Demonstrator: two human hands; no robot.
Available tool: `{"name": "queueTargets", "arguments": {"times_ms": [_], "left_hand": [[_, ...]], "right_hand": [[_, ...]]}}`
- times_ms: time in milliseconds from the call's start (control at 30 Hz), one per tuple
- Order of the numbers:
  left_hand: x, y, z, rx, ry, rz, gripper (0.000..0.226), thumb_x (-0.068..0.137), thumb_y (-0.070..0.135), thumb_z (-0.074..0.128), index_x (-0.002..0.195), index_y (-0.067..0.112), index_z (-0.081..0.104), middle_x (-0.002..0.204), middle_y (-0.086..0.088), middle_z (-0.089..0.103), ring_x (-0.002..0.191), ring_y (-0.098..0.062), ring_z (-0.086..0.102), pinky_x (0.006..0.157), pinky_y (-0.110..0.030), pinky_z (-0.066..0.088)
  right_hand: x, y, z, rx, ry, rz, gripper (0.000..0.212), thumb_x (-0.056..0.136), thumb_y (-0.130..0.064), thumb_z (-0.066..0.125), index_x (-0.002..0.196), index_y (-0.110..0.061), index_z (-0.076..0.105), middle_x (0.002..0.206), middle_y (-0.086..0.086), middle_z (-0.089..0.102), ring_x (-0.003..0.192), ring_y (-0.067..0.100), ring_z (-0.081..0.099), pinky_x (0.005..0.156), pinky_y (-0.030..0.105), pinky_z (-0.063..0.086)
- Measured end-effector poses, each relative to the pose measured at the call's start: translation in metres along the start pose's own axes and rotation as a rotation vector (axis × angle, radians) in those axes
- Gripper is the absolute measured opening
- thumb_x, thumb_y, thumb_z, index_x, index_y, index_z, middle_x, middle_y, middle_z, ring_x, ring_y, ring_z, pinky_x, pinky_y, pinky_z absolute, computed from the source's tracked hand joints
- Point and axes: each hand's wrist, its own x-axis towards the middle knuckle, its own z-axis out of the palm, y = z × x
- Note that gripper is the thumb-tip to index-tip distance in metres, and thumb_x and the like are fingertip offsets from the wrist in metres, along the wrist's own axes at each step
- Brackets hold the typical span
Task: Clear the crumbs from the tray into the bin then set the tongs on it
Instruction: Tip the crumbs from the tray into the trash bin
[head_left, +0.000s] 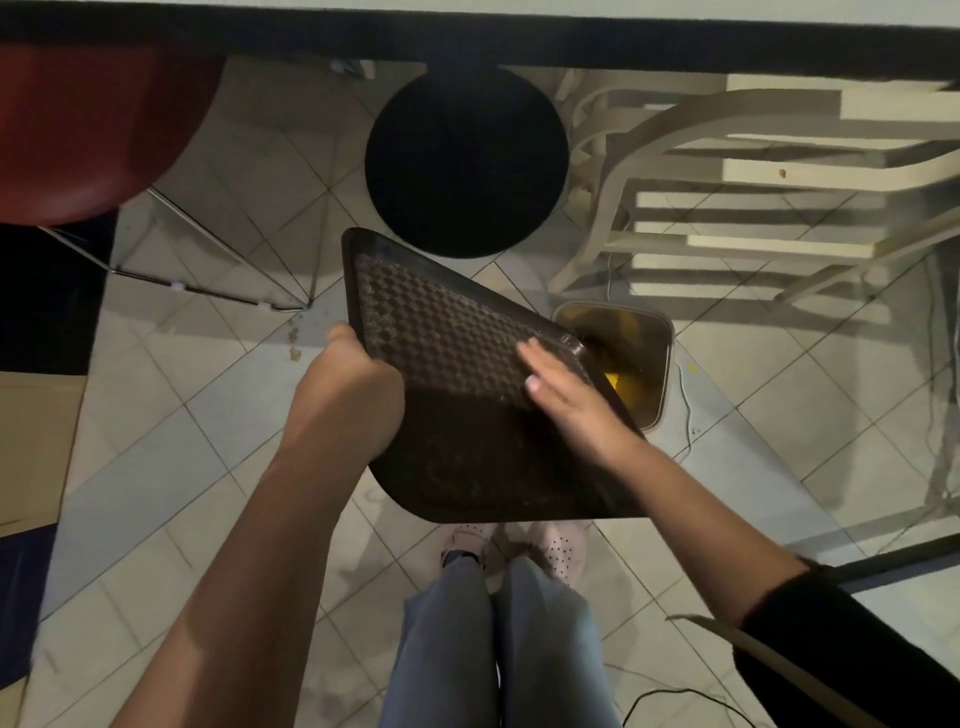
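Tray: dark, with a raised textured bed, held in the air over the tiled floor; it is tilted, with its 3 o'clock corner dipping over the bin's mouth
Left hand: grips the tray's 9 o'clock edge, thumb curled over the rim on top, the other fingers hidden underneath
Right hand: lies flat on the tray bed near the 3 o'clock corner, fingers straight and together, pointing towards 11 o'clock, holding nothing; blurred at the fingertips
Crumbs on tray: faint pale specks on the shaded half towards 6 o'clock; too small to tell more
Bin: small, pale-rimmed, rounded-square, standing on the floor at 3 o'clock of the tray, partly covered by the tray's corner; something yellow shows inside
Table base: black round disc on the floor at 12 o'clock of the tray, just beyond its far corner
Red seat: at 10 o'clock, on thin metal legs
Slatted chair: pale, at 2 o'clock, behind the bin
Floor scraps: a few brownish bits at 9 o'clock of the tray, near the metal legs
Cable: thin white, on the floor just right of the bin
Legs and shoes: jeans and pale dotted shoes at 6 o'clock, below the tray
Right sleeve: black, pushed up the forearm
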Motion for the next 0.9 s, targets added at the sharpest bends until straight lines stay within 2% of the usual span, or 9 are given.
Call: {"name": "queueTargets", "arguments": {"times_ms": [100,233,300,367,467,600,700,800,900], "left_hand": [[0.001,0.002,-0.003,-0.075,-0.028,-0.027,0.035,0.094,0.007,0.037,0.129,0.004,0.041,0.093,-0.008,0.049,0.095,-0.033,0.057,0.072,-0.034,0.043],[0.002,-0.005,-0.011,-0.178,-0.091,-0.040,0.035,0.095,0.010,0.046,0.130,0.013,0.042,0.112,-0.010,0.053,0.098,-0.023,0.051,0.084,-0.036,0.044],[0.000,-0.007,-0.013,-0.214,-0.089,-0.043,0.032,0.098,0.012,0.042,0.130,0.014,0.044,0.114,-0.011,0.055,0.095,-0.023,0.054,0.079,-0.033,0.047],[-0.001,-0.007,-0.013,-0.267,-0.093,-0.064,0.031,0.099,0.012,0.039,0.129,0.016,0.045,0.113,-0.010,0.056,0.091,-0.021,0.054,0.074,-0.032,0.047],[-0.001,-0.013,-0.016,-0.228,-0.096,-0.033,0.033,0.094,0.006,0.044,0.126,0.016,0.044,0.104,-0.006,0.055,0.102,-0.025,0.053,0.086,-0.041,0.046],[-0.008,-0.022,-0.030,-0.238,-0.125,0.030,0.025,0.095,0.008,0.043,0.111,0.027,0.044,0.093,0.003,0.054,0.097,-0.023,0.054,0.079,-0.037,0.044],[-0.007,-0.027,-0.028,-0.204,-0.096,0.038,0.021,0.096,0.013,0.042,0.112,0.027,0.044,0.098,-0.002,0.057,0.096,-0.025,0.056,0.080,-0.040,0.047],[-0.001,-0.033,-0.020,-0.162,-0.072,0.032,0.021,0.097,0.014,0.042,0.117,0.020,0.045,0.096,-0.004,0.057,0.087,-0.020,0.056,0.068,-0.033,0.045],[0.003,-0.035,-0.019,-0.138,-0.064,0.050,0.020,0.097,0.014,0.041,0.116,0.020,0.046,0.092,-0.002,0.056,0.081,-0.016,0.054,0.061,-0.030,0.042]], "right_hand": [[-0.015,-0.004,0.019,-0.047,-0.110,-0.213,0.049,0.100,-0.021,0.036,0.146,-0.033,0.022,0.156,-0.011,0.012,0.143,0.000,0.005,0.115,0.015,-0.001],[0.008,0.056,0.006,0.019,-0.027,0.265,0.049,0.102,-0.039,0.025,0.149,-0.029,0.017,0.158,-0.006,0.006,0.145,0.014,0.004,0.118,0.037,0.001],[0.018,0.079,-0.004,0.014,-0.029,0.403,0.053,0.100,-0.046,0.020,0.150,-0.028,0.014,0.158,-0.006,0.005,0.145,0.013,0.004,0.116,0.033,0.002],[0.029,0.089,-0.010,-0.035,-0.058,0.433,0.053,0.100,-0.047,0.018,0.150,-0.029,0.015,0.158,-0.008,0.006,0.145,0.014,0.005,0.115,0.032,0.003],[0.046,0.092,-0.013,-0.236,-0.112,0.460,0.051,0.101,-0.045,0.010,0.150,-0.032,0.013,0.159,-0.006,0.007,0.146,0.015,0.002,0.117,0.042,-0.005],[0.061,0.093,-0.025,-0.515,-0.186,0.475,0.051,0.100,-0.043,0.006,0.150,-0.031,0.011,0.159,-0.005,0.002,0.146,0.016,-0.002,0.115,0.052,-0.010],[0.067,0.091,-0.028,-0.601,-0.097,0.551,0.052,0.101,-0.041,0.010,0.150,-0.025,0.010,0.159,-0.001,0.000,0.146,0.022,-0.003,0.114,0.055,-0.008],[0.066,0.085,-0.012,-0.478,0.033,0.341,0.052,0.101,-0.042,0.011,0.150,-0.026,0.012,0.159,-0.003,0.003,0.146,0.017,0.001,0.117,0.045,-0.001],[0.066,0.081,0.004,-0.338,-0.035,0.257,0.050,0.102,-0.041,0.008,0.150,-0.029,0.012,0.159,-0.005,0.007,0.145,0.012,0.002,0.118,0.038,0.000]]}}
